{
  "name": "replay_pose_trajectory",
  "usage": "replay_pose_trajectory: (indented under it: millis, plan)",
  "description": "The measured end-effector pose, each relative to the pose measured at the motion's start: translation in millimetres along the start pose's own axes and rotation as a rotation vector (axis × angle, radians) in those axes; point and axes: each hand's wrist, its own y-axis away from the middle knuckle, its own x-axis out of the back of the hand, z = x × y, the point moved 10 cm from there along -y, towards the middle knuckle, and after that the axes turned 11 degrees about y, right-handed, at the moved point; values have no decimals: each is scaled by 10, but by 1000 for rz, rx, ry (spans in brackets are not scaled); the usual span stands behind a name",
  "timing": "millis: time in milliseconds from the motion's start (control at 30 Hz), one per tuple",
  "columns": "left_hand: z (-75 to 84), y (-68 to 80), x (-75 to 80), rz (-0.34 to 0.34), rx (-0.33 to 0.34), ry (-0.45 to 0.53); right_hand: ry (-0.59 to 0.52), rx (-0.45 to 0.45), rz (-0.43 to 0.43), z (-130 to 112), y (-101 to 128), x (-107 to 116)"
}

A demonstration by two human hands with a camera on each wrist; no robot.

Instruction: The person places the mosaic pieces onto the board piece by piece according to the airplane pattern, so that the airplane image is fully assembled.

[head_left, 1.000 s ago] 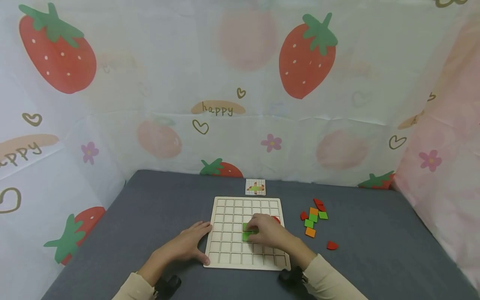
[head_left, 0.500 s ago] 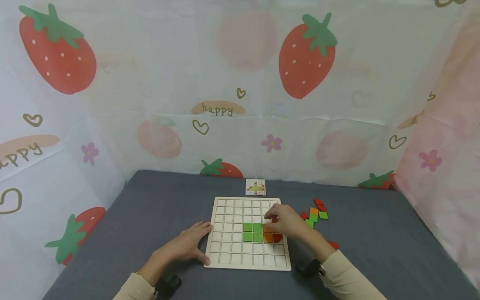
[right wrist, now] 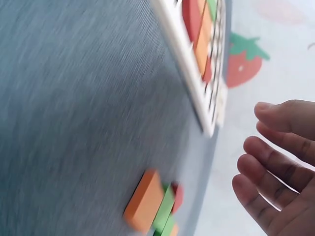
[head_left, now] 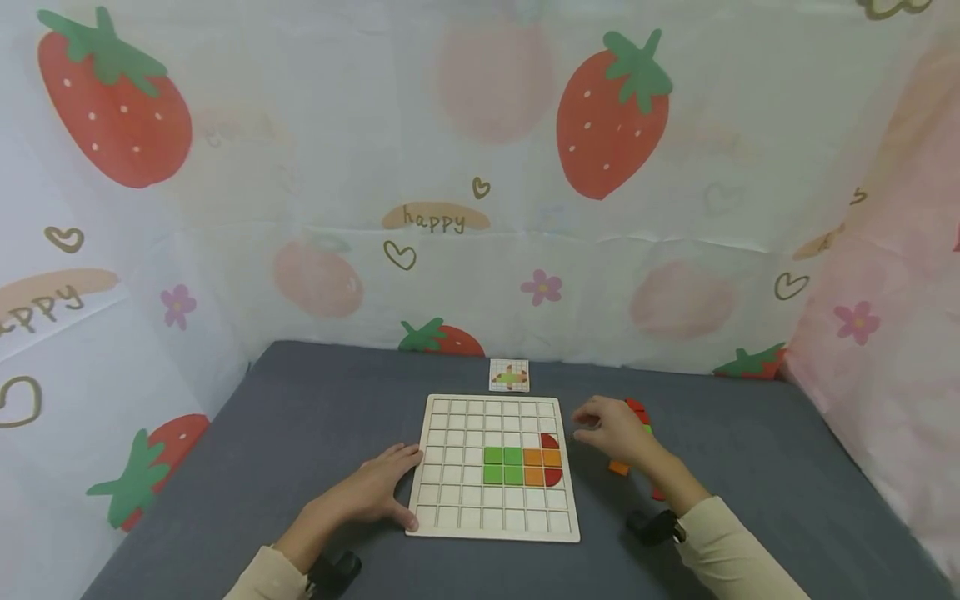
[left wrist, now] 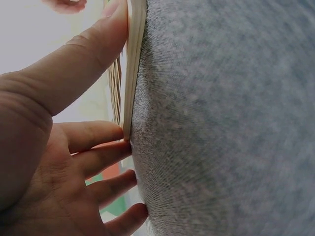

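Note:
A wooden grid board (head_left: 453, 492) lies on the grey table. Four-sided green tiles (head_left: 502, 465), orange tiles (head_left: 542, 467) and rounded red tiles (head_left: 550, 441) sit in cells on its right half. My left hand (head_left: 367, 486) touches the board's left edge, fingers spread and thumb near the front corner; the left wrist view shows thumb and fingertips against that edge. My right hand (head_left: 618, 429) is in the air right of the board, fingers loosely bent and holding nothing. Beneath and beside it are loose tiles, partly hidden, including an orange tile (right wrist: 143, 201) and a green tile (right wrist: 165, 209).
A small pattern card (head_left: 509, 376) lies just behind the board. Loose red tiles (head_left: 637, 409) lie right of the board, and another red tile (head_left: 657, 494) shows beside the right forearm. A strawberry-print cloth (head_left: 450, 275) stands behind the table.
My right hand has moved from over the green tiles, across the board's right side, to the loose tiles on the right, uncovering the orange and red tiles. The left hand stays in place.

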Motion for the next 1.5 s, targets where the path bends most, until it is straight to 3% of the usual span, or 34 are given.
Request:
replay_pose_trajectory:
  millis: [667,1067,1500]
  plan:
    - [-35,-12,-10,4,17,-7,-8,-130,-21,781,159,41]
    - [-39,-12,-9,3,26,-4,36,-161,-16,972,208,20]
    - [-36,-14,-10,-4,10,10,121,-161,-45,1014,204,4]
